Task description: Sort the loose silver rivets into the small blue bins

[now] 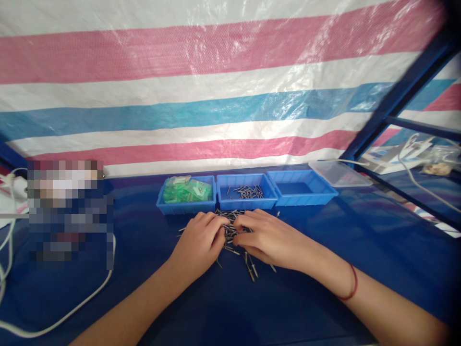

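Observation:
A heap of thin metal blind rivets (229, 233) lies on the blue table, with several loose ones (251, 267) scattered toward me. My left hand (201, 238) is curled over the heap's left side, its fingers bent around rivets and its fingertips partly hidden. From the right, my right hand (268, 238) closes over the other side, thumb and index finger bent about some rivets. Both hands almost meet at the middle of the heap. Just behind them, a blue bin (247, 204) contains more rivets (251, 192).
Left of the middle bin stands a blue bin (187, 208) with green plastic packets (189, 191). A third blue bin (306, 194) is on the right, beside a clear plastic lid (340, 174). White cable (91, 299) loops across the table's left. A dark frame (399, 91) rises at right.

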Demonstrator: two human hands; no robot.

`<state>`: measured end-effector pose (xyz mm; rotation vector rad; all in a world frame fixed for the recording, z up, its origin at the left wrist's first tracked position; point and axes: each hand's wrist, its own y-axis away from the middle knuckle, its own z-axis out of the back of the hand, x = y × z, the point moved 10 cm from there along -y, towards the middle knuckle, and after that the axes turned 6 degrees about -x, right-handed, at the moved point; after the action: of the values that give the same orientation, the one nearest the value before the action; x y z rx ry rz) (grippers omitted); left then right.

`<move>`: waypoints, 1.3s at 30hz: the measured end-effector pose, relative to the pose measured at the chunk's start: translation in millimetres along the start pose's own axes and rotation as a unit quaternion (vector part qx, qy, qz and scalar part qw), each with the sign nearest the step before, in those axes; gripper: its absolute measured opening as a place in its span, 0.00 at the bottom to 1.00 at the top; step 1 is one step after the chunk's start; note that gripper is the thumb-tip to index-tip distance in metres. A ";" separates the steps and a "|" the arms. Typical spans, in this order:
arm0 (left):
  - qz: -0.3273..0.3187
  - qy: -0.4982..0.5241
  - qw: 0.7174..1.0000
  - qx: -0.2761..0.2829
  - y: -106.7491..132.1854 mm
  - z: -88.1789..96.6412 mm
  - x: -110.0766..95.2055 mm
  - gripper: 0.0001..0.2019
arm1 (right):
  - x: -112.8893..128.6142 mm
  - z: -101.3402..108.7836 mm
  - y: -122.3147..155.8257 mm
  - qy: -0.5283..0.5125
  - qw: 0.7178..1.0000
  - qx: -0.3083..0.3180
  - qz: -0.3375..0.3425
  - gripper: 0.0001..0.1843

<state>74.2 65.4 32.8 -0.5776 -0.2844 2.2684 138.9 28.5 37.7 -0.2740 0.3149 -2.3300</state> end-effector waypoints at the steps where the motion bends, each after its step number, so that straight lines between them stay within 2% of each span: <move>1: -0.002 0.000 1.000 0.001 0.0 -0.6 0.0 0.11 | 0.8 -0.3 -0.4 0.008 1.000 0.000 0.001 0.11; 9: -0.007 -0.004 1.000 0.008 0.8 -4.3 1.4 0.11 | 11.9 -8.3 0.1 0.101 0.994 -0.009 0.029 0.07; 12: -0.008 -0.005 1.000 0.011 0.7 -4.9 1.3 0.11 | 16.1 -8.3 0.3 0.104 0.994 -0.013 0.030 0.08; 14: -0.007 0.000 1.000 0.012 0.6 -4.9 1.3 0.11 | 15.9 -5.6 -0.1 0.064 0.998 -0.014 0.015 0.09; 17: -0.012 0.020 1.000 0.009 0.6 -3.8 -0.8 0.11 | 7.4 4.3 -1.3 -0.074 0.996 -0.044 -0.037 0.08; 20: -0.024 0.060 0.998 0.008 0.7 -2.0 -6.7 0.09 | -7.1 14.0 -1.6 -0.233 0.963 -0.098 -0.088 0.06; 23: -0.030 0.103 0.994 0.015 0.9 -2.0 -11.8 0.08 | -18.2 17.3 -1.2 -0.322 0.930 -0.136 -0.114 0.06; 32: 0.022 0.164 0.986 -0.015 -1.9 3.5 -2.8 0.08 | -25.8 12.0 0.2 -0.425 0.875 -0.174 -0.156 0.06; 39: 0.055 0.200 0.978 -0.008 -4.3 3.2 -0.6 0.08 | -33.9 12.7 4.1 -0.422 0.862 -0.206 -0.193 0.04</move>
<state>75.7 67.8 37.4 -1.0614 -0.0706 2.1925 168.7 48.1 45.0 -1.6346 0.3210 -2.2272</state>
